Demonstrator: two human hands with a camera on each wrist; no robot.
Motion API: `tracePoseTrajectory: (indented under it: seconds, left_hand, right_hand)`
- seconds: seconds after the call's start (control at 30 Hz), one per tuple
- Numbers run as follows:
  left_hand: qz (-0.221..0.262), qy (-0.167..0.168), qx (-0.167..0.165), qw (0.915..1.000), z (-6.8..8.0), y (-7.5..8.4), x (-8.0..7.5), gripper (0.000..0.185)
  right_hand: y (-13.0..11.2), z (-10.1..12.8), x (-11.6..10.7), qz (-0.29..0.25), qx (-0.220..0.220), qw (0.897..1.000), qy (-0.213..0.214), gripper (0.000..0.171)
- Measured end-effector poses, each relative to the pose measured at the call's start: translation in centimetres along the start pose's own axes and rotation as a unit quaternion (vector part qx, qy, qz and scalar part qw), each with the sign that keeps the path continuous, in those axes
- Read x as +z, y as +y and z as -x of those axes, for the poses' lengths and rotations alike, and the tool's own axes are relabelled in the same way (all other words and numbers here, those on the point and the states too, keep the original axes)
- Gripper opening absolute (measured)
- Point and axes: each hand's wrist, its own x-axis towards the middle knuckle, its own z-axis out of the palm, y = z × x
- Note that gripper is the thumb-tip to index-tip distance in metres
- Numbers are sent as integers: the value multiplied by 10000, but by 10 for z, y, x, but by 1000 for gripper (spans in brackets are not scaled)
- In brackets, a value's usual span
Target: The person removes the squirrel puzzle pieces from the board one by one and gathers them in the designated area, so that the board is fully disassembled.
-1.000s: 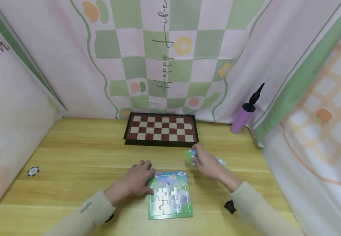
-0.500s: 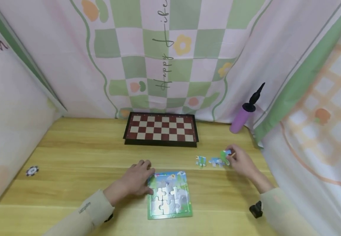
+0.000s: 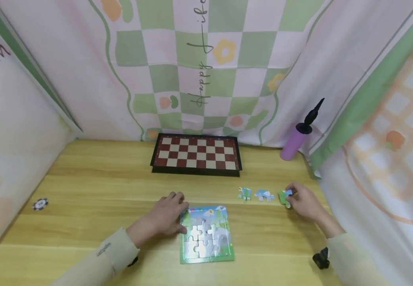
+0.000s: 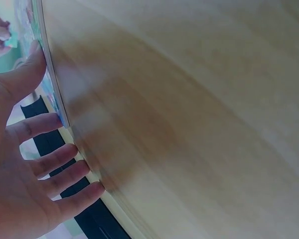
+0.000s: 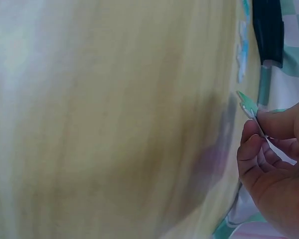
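Green and blue card showed between the thumb and fingers of the right hand [image 3: 304,202], which pinched a puzzle piece [image 3: 284,196] low over the desk [image 3: 95,186] at its right side; the right wrist view showed the same piece [image 5: 250,107] nipped edge-on between thumb and forefinger. Just left of it lay 2 loose pieces [image 3: 254,194], side by side and a little apart, flat on the wood. The left hand [image 3: 165,216] rested with relaxed fingers against the upper left edge of the puzzle tray [image 3: 206,256], steadying it and gripping nothing. Inside the tray, most of the middle and lower area showed pale bare cut-outs, while printed picture remained along the top and right. Judged from that, several pieces were out of the tray and some stayed seated, so the work looked partly done. Farther back stood a red and cream chessboard [image 3: 197,154], a purple hand pump [image 3: 297,137] near the right curtain, and a small black and white chip [image 3: 40,204] far left.
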Motion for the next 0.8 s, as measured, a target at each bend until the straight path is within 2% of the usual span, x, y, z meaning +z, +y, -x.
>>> tracePoseTrajectory:
  seconds: [0.17,0.33,0.53,0.8]
  left_hand:
    - [32,-47,-20,10000,0,0,-2,73]
    - [46,-73,-40,10000,0,2,-3,74]
    - [62,-75,-65,9999,1,2,-2,74]
    - [70,-52,-54,9999,1,0,-1,73]
  right_hand:
    - [5,-2,6,298,-181,9993,97,24]
    - [7,-4,7,597,-335,9977,-14,22]
    - [5,-6,6,967,-170,9950,-154,23]
    - [4,-6,9,1198,23,9926,-211,26]
